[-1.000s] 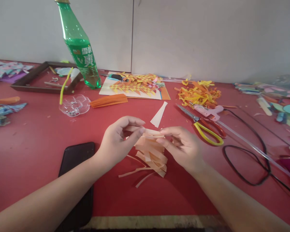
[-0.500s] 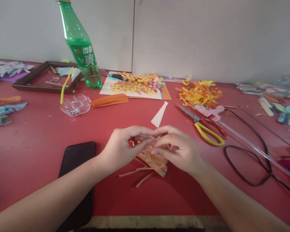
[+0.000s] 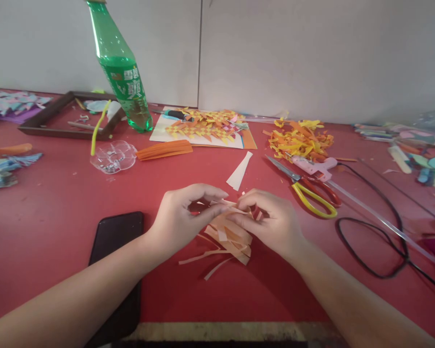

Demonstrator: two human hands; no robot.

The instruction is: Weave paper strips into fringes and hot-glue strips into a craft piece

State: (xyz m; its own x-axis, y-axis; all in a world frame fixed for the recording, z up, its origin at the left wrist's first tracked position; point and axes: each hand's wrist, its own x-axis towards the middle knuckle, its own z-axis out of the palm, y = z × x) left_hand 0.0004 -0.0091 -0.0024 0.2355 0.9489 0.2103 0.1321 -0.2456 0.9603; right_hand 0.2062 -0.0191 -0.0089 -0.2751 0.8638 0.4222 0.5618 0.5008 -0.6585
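Observation:
My left hand and my right hand meet over a loose pile of pale orange paper strips on the red table. Both hands are closed in a pinch on strips at the top of the pile, fingertips almost touching. A few thin strips trail out toward me from under the pile. A pale paper wedge lies just beyond my hands.
A black phone lies under my left forearm. Yellow-handled scissors, a glue gun with black cord and orange-yellow scraps sit to the right. A green bottle, woven paper mat, clear dish and wooden frame stand behind.
My hands came together from holding a strip stretched between them, then settled lower onto the pile, pinching strips close together.

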